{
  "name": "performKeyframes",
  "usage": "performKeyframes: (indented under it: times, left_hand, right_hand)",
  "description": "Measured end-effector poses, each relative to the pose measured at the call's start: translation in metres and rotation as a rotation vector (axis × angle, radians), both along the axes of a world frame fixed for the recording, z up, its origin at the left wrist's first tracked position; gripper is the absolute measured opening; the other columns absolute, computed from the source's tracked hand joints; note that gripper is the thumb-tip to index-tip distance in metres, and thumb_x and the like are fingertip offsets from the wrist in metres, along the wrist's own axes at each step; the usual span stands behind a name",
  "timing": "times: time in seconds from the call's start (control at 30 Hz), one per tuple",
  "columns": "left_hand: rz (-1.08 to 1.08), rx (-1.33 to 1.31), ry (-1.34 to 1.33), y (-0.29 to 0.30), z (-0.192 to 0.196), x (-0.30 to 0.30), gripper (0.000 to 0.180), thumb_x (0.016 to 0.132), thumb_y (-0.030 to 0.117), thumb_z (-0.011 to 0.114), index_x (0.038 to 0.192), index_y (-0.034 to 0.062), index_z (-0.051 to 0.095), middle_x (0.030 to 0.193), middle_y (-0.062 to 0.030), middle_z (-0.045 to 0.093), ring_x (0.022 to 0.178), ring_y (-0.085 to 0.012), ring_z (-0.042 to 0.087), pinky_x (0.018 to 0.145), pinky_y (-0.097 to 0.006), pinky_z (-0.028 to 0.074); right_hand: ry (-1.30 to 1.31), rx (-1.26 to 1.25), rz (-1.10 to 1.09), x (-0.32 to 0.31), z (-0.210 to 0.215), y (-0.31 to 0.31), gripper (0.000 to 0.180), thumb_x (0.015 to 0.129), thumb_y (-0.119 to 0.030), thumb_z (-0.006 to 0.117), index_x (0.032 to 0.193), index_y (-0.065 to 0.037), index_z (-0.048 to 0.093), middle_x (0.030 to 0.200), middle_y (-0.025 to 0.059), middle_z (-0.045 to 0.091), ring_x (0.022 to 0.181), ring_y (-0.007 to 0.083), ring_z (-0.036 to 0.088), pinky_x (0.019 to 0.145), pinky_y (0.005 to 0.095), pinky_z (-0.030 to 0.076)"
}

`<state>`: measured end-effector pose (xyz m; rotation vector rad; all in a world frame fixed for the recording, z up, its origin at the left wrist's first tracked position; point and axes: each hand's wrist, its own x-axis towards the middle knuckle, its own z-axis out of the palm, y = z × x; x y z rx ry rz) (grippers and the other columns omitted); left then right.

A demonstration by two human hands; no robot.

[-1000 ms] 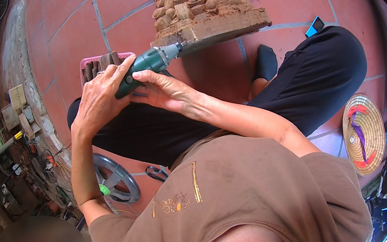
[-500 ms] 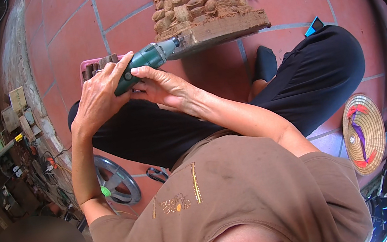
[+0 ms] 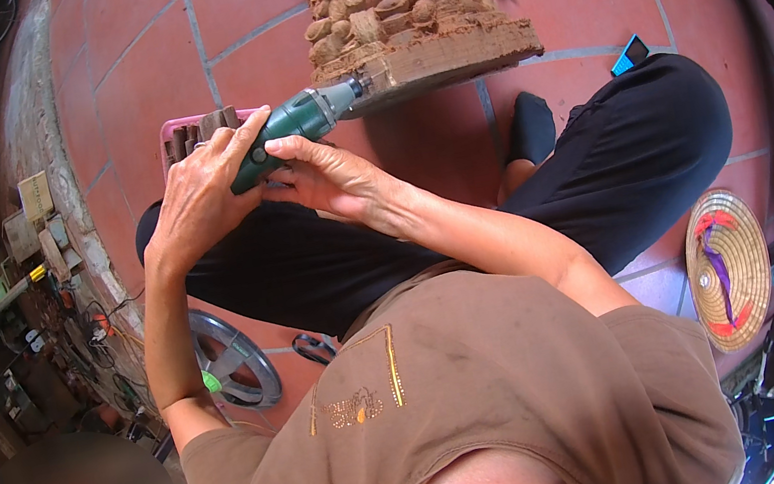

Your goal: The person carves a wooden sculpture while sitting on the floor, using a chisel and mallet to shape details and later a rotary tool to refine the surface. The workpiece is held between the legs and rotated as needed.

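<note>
A dark green rotary tool [image 3: 295, 123] with a grey nose is held between my two hands, pointing right and slightly away from me. My left hand [image 3: 199, 189] is closed around its rear end, fingers over the top. My right hand [image 3: 336, 177] grips it from the near side, with the thumb lying along the body. The tool's tip meets or nearly meets the left front corner of the base of a carved brown wooden figure [image 3: 406, 11]; I cannot tell if they touch. The figure's top runs out of view.
Behind my left hand, a pink tray [image 3: 164, 133] holds several brown sticks. A blue-edged phone-like object [image 3: 627, 55] lies by my right knee. A woven hat [image 3: 729, 271] is at the right, a grey wheel-like ring [image 3: 266, 373] at the left. Clutter lines the left wall.
</note>
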<state>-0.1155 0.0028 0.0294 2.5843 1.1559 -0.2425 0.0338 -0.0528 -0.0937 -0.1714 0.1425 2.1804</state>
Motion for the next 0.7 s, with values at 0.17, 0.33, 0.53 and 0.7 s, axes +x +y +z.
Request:
performKeyframes:
  times: [0.17, 0.33, 0.53, 0.7]
  left_hand:
    - [0.003, -0.041, 0.005, -0.007, 0.005, -0.001, 0.087, 0.071, 0.007, 0.077, 0.151, 0.0168, 0.044, 0.104, -0.0136, 0.062, 0.097, -0.0334, 0.067, 0.081, -0.045, 0.054]
    - [-0.006, -0.036, -0.017, -0.012, 0.003, -0.001, 0.087, 0.071, 0.007, 0.078, 0.151, 0.0164, 0.045, 0.102, -0.0133, 0.061, 0.096, -0.0336, 0.067, 0.081, -0.045, 0.053]
    - [-0.010, -0.030, -0.002, -0.008, 0.003, -0.001, 0.087, 0.071, 0.008, 0.078, 0.151, 0.0165, 0.044, 0.103, -0.0136, 0.061, 0.097, -0.0340, 0.066, 0.081, -0.045, 0.053]
    - [-0.011, -0.030, -0.007, -0.007, 0.005, -0.001, 0.087, 0.071, 0.008, 0.078, 0.151, 0.0164, 0.044, 0.106, -0.0138, 0.062, 0.098, -0.0341, 0.066, 0.082, -0.045, 0.054]
  right_hand:
    - [-0.001, -0.027, -0.004, -0.003, -0.002, -0.011, 0.045, 0.090, -0.018, 0.077, 0.129, -0.010, 0.056, 0.126, 0.0070, 0.062, 0.124, 0.0217, 0.056, 0.111, 0.0488, 0.043]
    - [0.007, -0.026, 0.006, -0.003, -0.002, -0.016, 0.047, 0.089, -0.018, 0.077, 0.130, -0.010, 0.055, 0.128, 0.0070, 0.061, 0.125, 0.0216, 0.055, 0.112, 0.0493, 0.042]
    - [0.007, -0.029, -0.001, -0.004, 0.000, -0.013, 0.045, 0.089, -0.017, 0.078, 0.128, -0.011, 0.056, 0.125, 0.0062, 0.061, 0.124, 0.0220, 0.055, 0.110, 0.0498, 0.043]
    - [0.013, -0.031, -0.005, -0.006, -0.002, -0.011, 0.045, 0.089, -0.018, 0.078, 0.128, -0.011, 0.056, 0.125, 0.0062, 0.062, 0.123, 0.0221, 0.056, 0.109, 0.0496, 0.044]
